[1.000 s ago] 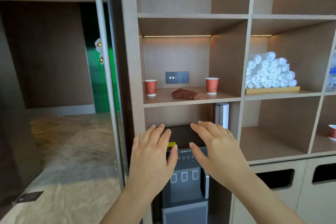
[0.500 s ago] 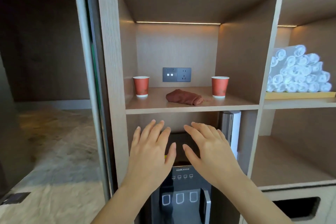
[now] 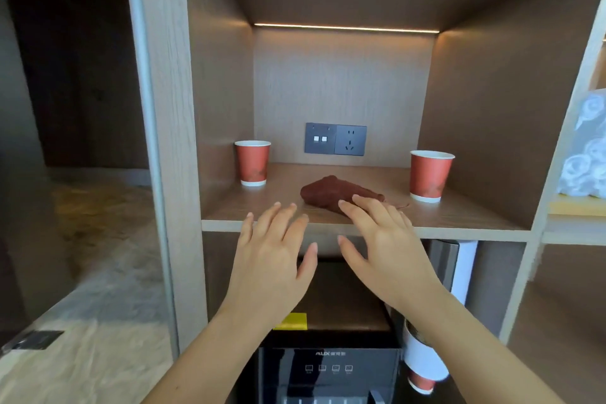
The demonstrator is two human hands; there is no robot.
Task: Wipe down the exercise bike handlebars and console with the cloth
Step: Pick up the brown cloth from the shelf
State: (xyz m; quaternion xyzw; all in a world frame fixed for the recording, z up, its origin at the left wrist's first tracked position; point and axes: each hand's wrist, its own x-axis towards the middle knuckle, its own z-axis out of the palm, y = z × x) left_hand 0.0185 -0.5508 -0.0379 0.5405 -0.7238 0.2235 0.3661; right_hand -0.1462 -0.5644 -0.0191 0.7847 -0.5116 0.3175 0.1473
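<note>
Fetching step: left hand (image 3: 272,259) and right hand (image 3: 387,249), spread and empty, hover by the shelved brown cloth (image 3: 331,192) (bike unseen); grasping it likely follows.

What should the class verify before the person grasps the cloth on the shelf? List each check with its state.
1. Cloth lies on the shelf: ok.
2. Right hand open and empty: ok.
3. Left hand open and empty: ok.
4. Left cup and right cup stand apart from the cloth: ok.
5. Right fingertips touching the cloth: cannot tell.
6. Exercise bike in view: not ok.
</note>
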